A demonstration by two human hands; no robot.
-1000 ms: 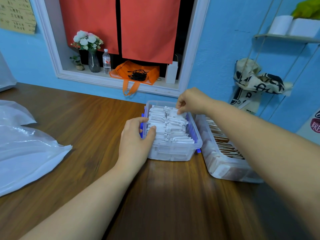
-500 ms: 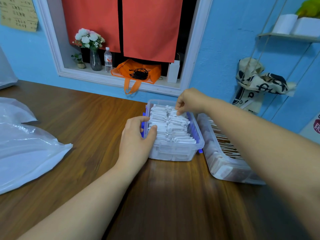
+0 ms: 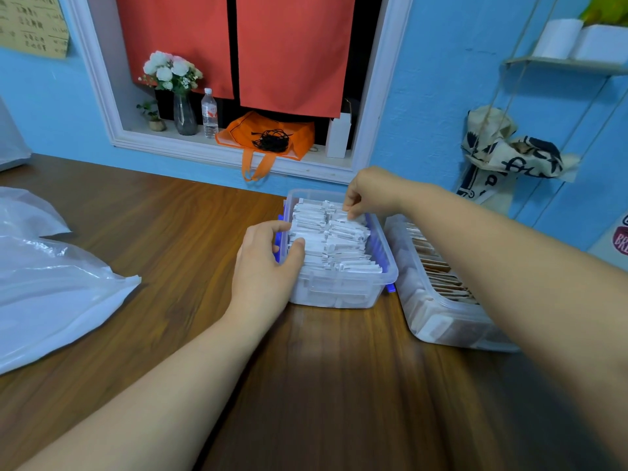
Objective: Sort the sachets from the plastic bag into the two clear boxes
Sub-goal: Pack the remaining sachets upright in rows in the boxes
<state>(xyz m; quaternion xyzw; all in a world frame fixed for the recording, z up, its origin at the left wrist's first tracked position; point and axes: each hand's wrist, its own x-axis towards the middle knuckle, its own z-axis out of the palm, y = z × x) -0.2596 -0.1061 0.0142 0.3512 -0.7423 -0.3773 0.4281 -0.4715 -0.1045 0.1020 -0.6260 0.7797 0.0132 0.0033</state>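
On the worktop [image 3: 170, 232], left hand [image 3: 263, 270] grips the clear box [image 3: 339, 295] wall; right hand [image 3: 372, 193] fingers [image 3: 351, 202] pinch a white sachet [image 3: 354, 217] at its far end. Seat it upright, keeping rows aligned.

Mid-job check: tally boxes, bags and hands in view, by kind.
Clear boxes: 2, white-sachet box, brown-sachet box
Plastic bag: 1
Hands: 2, left hand, right hand
Total: 5; sachets too many to count; grey shape far left unclear.
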